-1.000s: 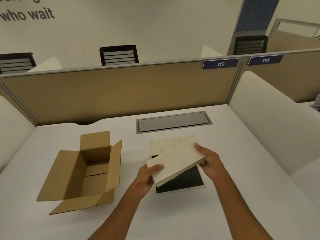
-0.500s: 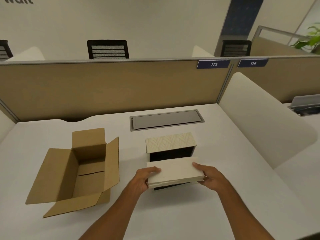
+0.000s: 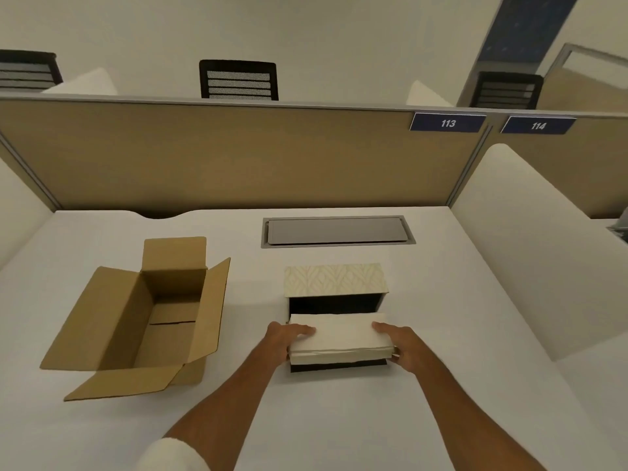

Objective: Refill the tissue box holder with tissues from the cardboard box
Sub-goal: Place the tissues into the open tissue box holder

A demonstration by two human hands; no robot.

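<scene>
A stack of white tissues [image 3: 339,338] lies flat over the near part of the tissue box holder [image 3: 334,279], a cream patterned case with a black inside, open toward me. My left hand [image 3: 283,339] grips the stack's left end and my right hand [image 3: 399,345] grips its right end. The stack's near edge overhangs the holder's black base. The brown cardboard box [image 3: 142,321] stands to the left with all flaps open, and its inside looks empty.
A grey cable hatch [image 3: 338,231] is set into the white desk [image 3: 339,419] behind the holder. A tan partition [image 3: 238,154] closes the back, and a white curved divider [image 3: 530,239] rises on the right. Black chair backs show beyond the partition.
The tissue stack went from tilted above the holder to level and low on its black base. Both hands came down with it, still holding its ends.
</scene>
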